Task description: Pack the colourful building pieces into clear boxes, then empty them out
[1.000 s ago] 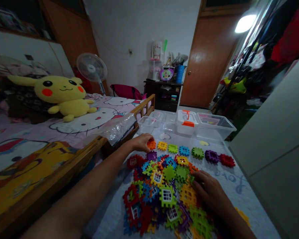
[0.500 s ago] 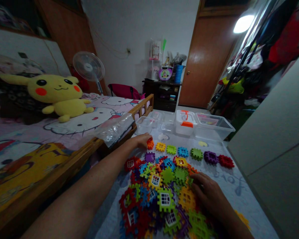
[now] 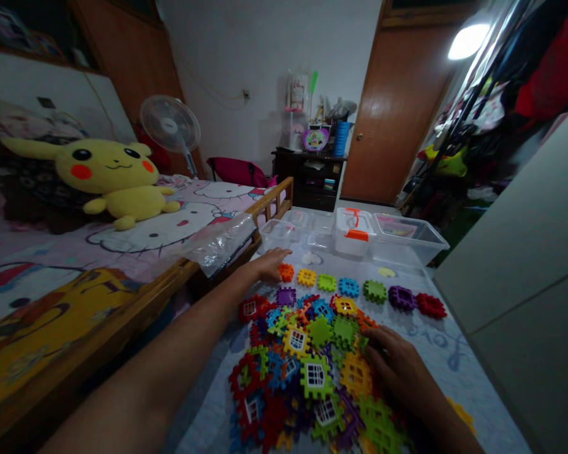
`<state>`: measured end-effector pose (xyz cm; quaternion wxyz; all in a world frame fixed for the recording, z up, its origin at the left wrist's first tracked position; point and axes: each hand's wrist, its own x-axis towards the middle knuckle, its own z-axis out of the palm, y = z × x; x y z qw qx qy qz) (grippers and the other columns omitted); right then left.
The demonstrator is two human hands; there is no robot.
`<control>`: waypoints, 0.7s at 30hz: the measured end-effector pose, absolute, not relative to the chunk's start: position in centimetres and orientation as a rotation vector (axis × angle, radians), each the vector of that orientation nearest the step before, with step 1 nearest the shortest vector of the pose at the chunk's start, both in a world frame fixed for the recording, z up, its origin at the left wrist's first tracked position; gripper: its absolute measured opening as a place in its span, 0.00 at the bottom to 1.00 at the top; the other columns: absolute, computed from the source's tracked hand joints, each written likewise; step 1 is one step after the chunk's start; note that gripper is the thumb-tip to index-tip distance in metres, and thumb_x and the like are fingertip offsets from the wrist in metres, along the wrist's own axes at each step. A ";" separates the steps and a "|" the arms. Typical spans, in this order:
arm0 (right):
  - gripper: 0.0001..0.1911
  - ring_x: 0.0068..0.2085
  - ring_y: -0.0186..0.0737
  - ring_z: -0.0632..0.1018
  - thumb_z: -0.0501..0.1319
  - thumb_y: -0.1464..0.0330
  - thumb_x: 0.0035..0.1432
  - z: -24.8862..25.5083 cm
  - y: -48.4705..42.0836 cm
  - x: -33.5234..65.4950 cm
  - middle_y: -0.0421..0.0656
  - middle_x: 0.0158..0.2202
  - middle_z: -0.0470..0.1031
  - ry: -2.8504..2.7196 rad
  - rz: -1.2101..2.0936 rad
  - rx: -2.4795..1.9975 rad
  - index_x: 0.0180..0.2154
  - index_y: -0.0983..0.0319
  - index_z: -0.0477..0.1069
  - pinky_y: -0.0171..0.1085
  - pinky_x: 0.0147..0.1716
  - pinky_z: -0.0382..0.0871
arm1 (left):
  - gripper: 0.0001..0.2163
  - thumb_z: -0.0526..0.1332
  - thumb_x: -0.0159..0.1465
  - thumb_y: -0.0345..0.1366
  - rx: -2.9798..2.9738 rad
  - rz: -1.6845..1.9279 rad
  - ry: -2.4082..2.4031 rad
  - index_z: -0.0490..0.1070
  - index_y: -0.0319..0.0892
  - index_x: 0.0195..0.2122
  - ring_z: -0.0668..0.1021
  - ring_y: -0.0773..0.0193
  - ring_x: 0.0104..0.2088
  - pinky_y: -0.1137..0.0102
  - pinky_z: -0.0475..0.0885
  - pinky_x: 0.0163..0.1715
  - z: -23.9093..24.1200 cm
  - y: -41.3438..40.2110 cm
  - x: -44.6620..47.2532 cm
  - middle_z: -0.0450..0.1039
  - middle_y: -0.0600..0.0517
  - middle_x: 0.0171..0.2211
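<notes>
My left hand [image 3: 269, 265] is at the left end of a row of building blocks, its fingers apart beside an orange block [image 3: 286, 272]. To the right stand a yellow block [image 3: 307, 277], a light green block [image 3: 326, 283], a blue block [image 3: 349, 287], a green block [image 3: 375, 291], a purple block [image 3: 402, 299] and a red block [image 3: 431, 306]. My right hand [image 3: 395, 359] rests open at the right side of a heap of notched, colourful blocks [image 3: 319, 333], fingertips close to orange and green ones. A purple block [image 3: 286, 296] lies near the heap's far edge.
Clear plastic boxes [image 3: 409, 238] and a lidded box with orange clips [image 3: 354, 232] stand at the table's far end. A wooden bed rail [image 3: 170, 277] runs along the left, with a yellow plush toy [image 3: 118, 180] beyond. A pale cabinet [image 3: 525, 271] borders the right.
My left hand has let go of the orange block, and its fingers have spread up and away from it. My right hand stays at the heap.
</notes>
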<state>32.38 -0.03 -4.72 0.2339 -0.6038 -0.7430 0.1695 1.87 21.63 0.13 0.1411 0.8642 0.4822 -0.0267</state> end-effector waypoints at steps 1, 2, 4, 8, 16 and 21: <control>0.13 0.41 0.45 0.77 0.53 0.63 0.61 -4.7 0.0 32.4 0.47 0.40 0.76 -2.038 0.461 -1.656 0.43 0.60 0.73 0.43 0.42 0.71 | 0.41 0.67 0.49 0.33 2.512 -0.040 1.396 0.52 0.38 0.65 0.61 0.50 0.64 0.62 0.56 0.62 0.5 21.1 1.5 0.56 0.40 0.64; 0.13 0.40 0.45 0.77 0.53 0.63 0.61 -4.7 0.0 32.3 0.47 0.39 0.76 -2.036 0.459 -1.655 0.43 0.60 0.73 0.42 0.42 0.71 | 0.40 0.66 0.51 0.34 2.528 0.001 1.397 0.52 0.38 0.64 0.60 0.51 0.65 0.62 0.54 0.63 0.7 20.6 1.1 0.56 0.40 0.65; 0.13 0.40 0.45 0.78 0.54 0.63 0.60 -4.6 0.0 32.3 0.47 0.40 0.76 -2.029 0.455 -1.654 0.43 0.59 0.73 0.43 0.42 0.71 | 0.35 0.63 0.54 0.34 2.548 0.087 1.399 0.54 0.39 0.63 0.60 0.52 0.65 0.61 0.52 0.64 0.8 19.2 -0.1 0.58 0.41 0.64; 0.13 0.40 0.45 0.77 0.53 0.64 0.60 -4.2 -0.1 32.0 0.47 0.39 0.76 -2.020 0.468 -1.649 0.41 0.60 0.73 0.44 0.42 0.71 | 0.24 0.58 0.58 0.33 2.477 0.239 1.432 0.65 0.39 0.57 0.67 0.52 0.60 0.60 0.59 0.61 -0.5 16.2 -3.1 0.66 0.42 0.59; 0.14 0.40 0.44 0.76 0.51 0.66 0.60 -3.7 0.0 31.7 0.47 0.38 0.75 -2.045 0.495 -1.647 0.41 0.62 0.72 0.43 0.42 0.69 | 0.17 0.53 0.62 0.39 2.227 0.427 1.580 0.73 0.38 0.48 0.75 0.54 0.50 0.63 0.67 0.53 -4.3 11.9 -4.0 0.74 0.42 0.48; 0.14 0.40 0.44 0.76 0.51 0.67 0.60 -3.9 -0.1 31.8 0.47 0.38 0.75 -2.030 0.477 -1.630 0.42 0.62 0.72 0.42 0.41 0.70 | 0.14 0.54 0.60 0.39 2.155 0.648 1.636 0.74 0.39 0.42 0.77 0.55 0.45 0.63 0.70 0.49 -5.5 11.3 -3.1 0.75 0.44 0.42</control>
